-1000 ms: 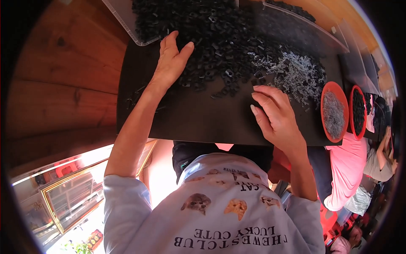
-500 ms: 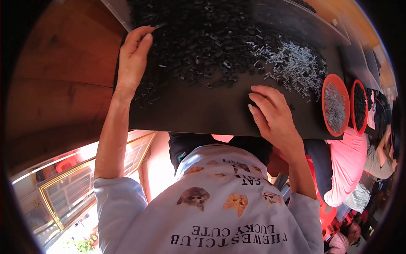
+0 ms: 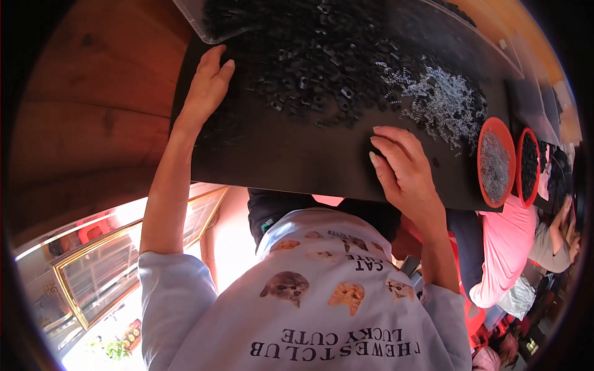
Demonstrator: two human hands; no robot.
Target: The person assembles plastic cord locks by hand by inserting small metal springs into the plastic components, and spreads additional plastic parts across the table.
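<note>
My left hand [image 3: 209,83] is over the far left part of the dark table [image 3: 278,157], thumb and index finger apart, with nothing visible in it. Its fingertips lie just below the corner of a clear plastic tray [image 3: 197,23]. To its right spreads a heap of small black plastic parts [image 3: 315,77], partly in the tray. My right hand [image 3: 405,170] hovers by the near edge, fingers bent and thumb apart, holding nothing I can see. Beyond it lies a pile of small silvery coil springs [image 3: 444,102] beside the black parts.
Two red bowls stand at the table's right end: one bowl [image 3: 513,157] holds small silvery pieces, the other bowl [image 3: 537,176] black parts. A person in a pink top [image 3: 504,250] sits close on the right. A wooden surface [image 3: 99,130] is at the left.
The table and its heaps sit slightly further right and lower in view. A small shiny thing at my left fingertips no longer shows there. My right hand has hardly moved.
</note>
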